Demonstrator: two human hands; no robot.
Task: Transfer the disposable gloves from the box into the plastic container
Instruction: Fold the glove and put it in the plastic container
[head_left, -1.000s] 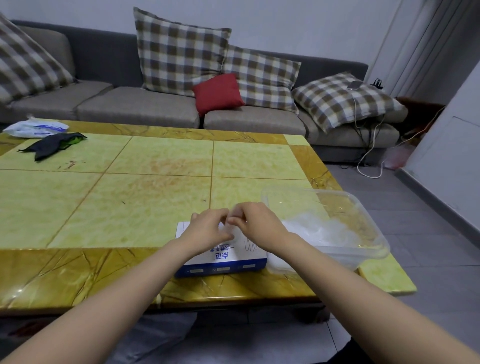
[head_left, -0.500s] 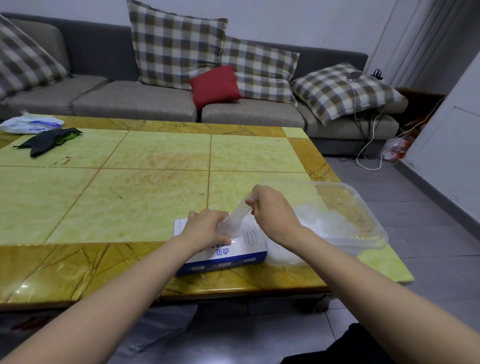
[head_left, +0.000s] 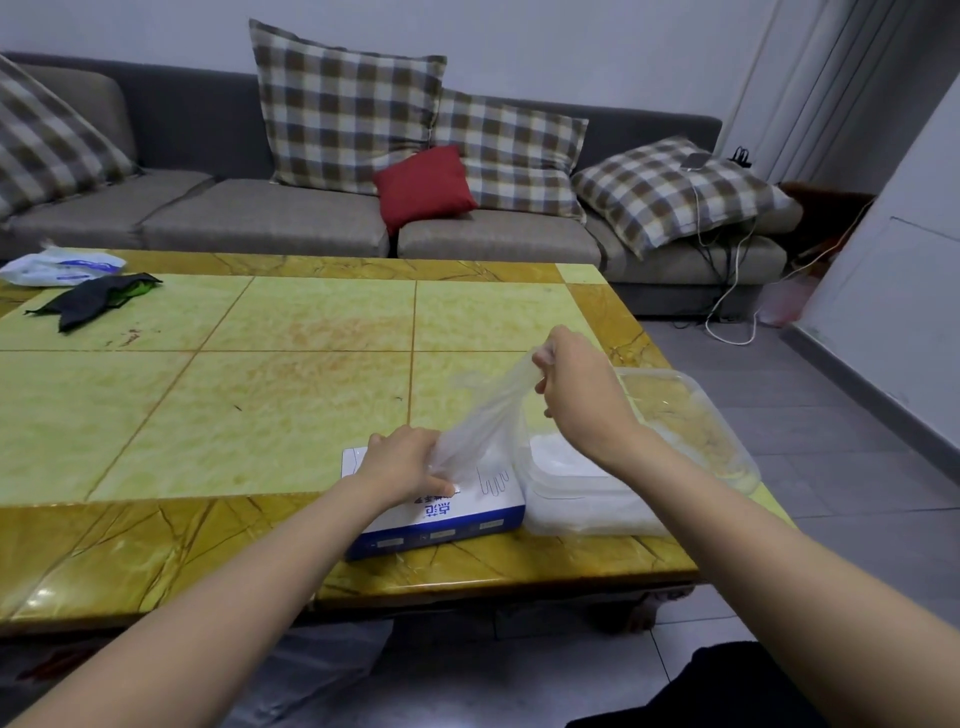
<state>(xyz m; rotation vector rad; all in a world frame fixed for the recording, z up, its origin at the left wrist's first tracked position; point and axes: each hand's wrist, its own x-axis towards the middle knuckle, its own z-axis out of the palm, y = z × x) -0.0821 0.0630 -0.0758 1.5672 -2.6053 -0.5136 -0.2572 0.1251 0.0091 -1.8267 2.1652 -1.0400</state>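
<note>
Plastic glove (head_left: 483, 415): one thin, clear, crinkly disposable glove, drawn into a slanting band between the two sets of fingers. Its top end is at the right fingertips and its bottom end at the left ones, over the box.
Right hand (head_left: 576, 395): raised above and beyond the left hand, with fingers and thumb closed in a pinch on the glove's upper end. The film hangs below them.
Left hand (head_left: 402, 462): low on the box top, fingers curled round the glove's lower end where it leaves the box. Whether they also pin the box down I cannot tell.
White and blue cardboard box (head_left: 457, 512): lies flat under the left fingers. That hand hides its opening, so I cannot say how many gloves remain inside.
Clear rectangular plastic container (head_left: 675, 375): lidless, right beside the box, below the right fingers and to their outer side. A whitish heap of clear gloves (head_left: 561, 457) lies in its nearer end. The end farther from the fingers looks bare.
Step in hand: to my eye, pulling one glove free of the box. It is not yet over the container.
Next move: I'd say the left fingers let go once the tail clears the opening. The right fingers then carry the glove across the rim and drop it on the heap. Film this light may cling to the fingers or drag out a second glove.
Yellow-green tiled table (head_left: 260, 405): carries box and container at the corner nearest the hands.
</note>
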